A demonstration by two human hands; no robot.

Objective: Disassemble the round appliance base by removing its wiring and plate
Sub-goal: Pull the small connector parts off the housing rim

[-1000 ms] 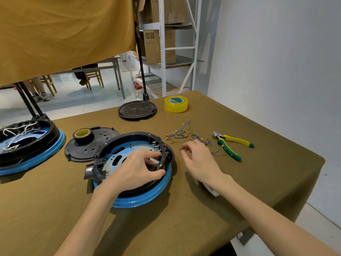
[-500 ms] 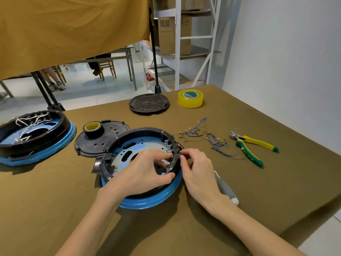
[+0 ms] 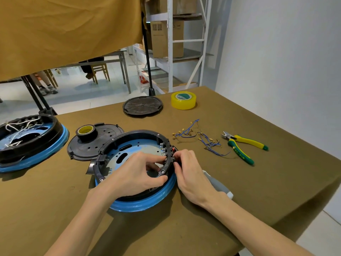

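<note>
Blue-rimmed round base (image 3: 140, 204) under both hands, left hand (image 3: 136, 174) gripping its black ring, right hand (image 3: 191, 174) pinching the ring's outer edge

An olive-brown cloth covers the table (image 3: 239, 191). At its middle, the round appliance base (image 3: 140, 202) shows a bright blue rim, a black inner ring and a pale blue-grey metal plate (image 3: 136, 148). A second base (image 3: 36, 152), black over blue with white wires, sits at the left edge. Toward the far edge lie a black ribbed disc (image 3: 143, 106) and a translucent yellow tape roll (image 3: 183, 100) with a green-and-white core. Blue wires (image 3: 201, 139) with gold-coloured terminals lie beside yellow-and-green pliers (image 3: 243, 147).
</note>
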